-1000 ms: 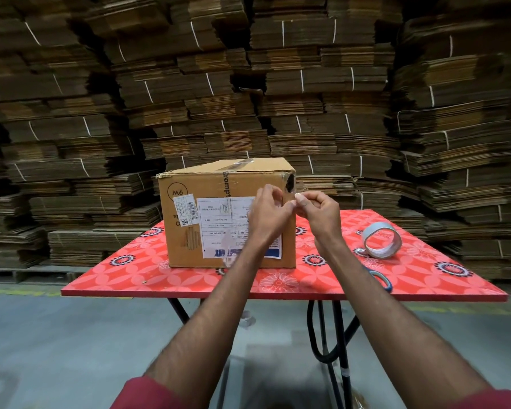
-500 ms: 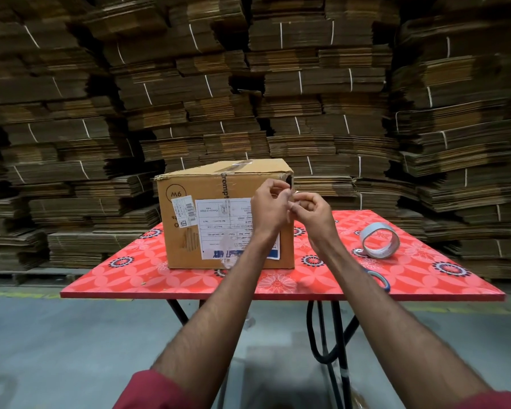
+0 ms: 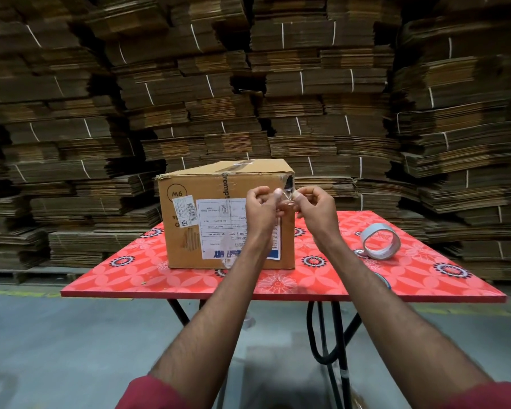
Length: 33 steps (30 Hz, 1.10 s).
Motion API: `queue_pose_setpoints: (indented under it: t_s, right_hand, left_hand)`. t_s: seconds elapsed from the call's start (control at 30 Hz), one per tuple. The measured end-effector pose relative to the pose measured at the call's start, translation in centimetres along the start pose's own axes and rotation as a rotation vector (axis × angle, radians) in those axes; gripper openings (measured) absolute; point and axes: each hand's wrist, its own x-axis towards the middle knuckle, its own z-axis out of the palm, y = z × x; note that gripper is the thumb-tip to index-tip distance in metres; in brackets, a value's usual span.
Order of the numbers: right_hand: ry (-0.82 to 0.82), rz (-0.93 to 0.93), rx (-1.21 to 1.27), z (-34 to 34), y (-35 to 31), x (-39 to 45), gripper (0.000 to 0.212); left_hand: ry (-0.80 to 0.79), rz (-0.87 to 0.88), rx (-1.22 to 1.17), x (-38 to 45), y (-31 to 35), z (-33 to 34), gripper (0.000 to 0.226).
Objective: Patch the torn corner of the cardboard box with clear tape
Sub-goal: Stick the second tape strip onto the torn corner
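A brown cardboard box (image 3: 189, 231) with a white label stands on the red patterned table (image 3: 160, 278). Its top right front corner (image 3: 289, 180) is torn, showing a dark hole. My left hand (image 3: 261, 209) and my right hand (image 3: 314, 209) are raised in front of the box, just below that corner. Between their fingertips they pinch a short strip of clear tape (image 3: 286, 194), stretched across the small gap. The roll of clear tape (image 3: 379, 242) lies on the table to the right of my right arm.
A blue-rimmed object (image 3: 385, 280) peeks out behind my right forearm near the table's front edge. Tall stacks of flattened cardboard (image 3: 307, 84) fill the whole background. The table has black folding legs (image 3: 337, 335) over a grey concrete floor.
Both hands have kept the tape strip near the box's right corner; they drew close together, then spread slightly and rose towards the torn corner.
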Motion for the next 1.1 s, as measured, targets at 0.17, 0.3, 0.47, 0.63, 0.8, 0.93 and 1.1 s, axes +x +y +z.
queue_pose_setpoints:
  t_s: [0.17,0.3,0.47,0.63,0.8,0.93,1.1]
  right_hand:
    - [0.004,-0.087,-0.125,-0.6,0.5,0.6,0.007]
    - [-0.009,-0.115,-0.119,-1.1,0.4,0.9,0.011]
    - [0.007,-0.137,-0.113,-1.1,0.3,1.3,0.008]
    - [0.032,-0.129,-0.078,-0.6,0.7,2.1,0.009]
    - [0.033,-0.132,-0.046,-0.5,1.1,2.4,0.012]
    - [0.025,-0.145,-0.060,-0.5,1.4,2.6,0.010]
    - [0.006,-0.145,-0.049,-0.3,1.9,3.2,0.009]
  left_hand:
    - [-0.019,-0.003,0.102,0.5,0.0,0.1,0.039]
    - [0.044,0.059,0.198,0.8,-0.5,0.0,0.021]
    - [0.106,0.150,0.332,0.6,-1.0,0.2,0.006]
    - [0.129,0.262,0.424,0.8,-0.5,0.6,0.002]
    - [0.135,0.351,0.494,1.3,-0.6,0.4,0.005]
    - [0.140,0.366,0.501,1.5,-0.8,0.3,0.014]
    - [0.139,0.386,0.569,1.9,-1.2,0.6,0.013]
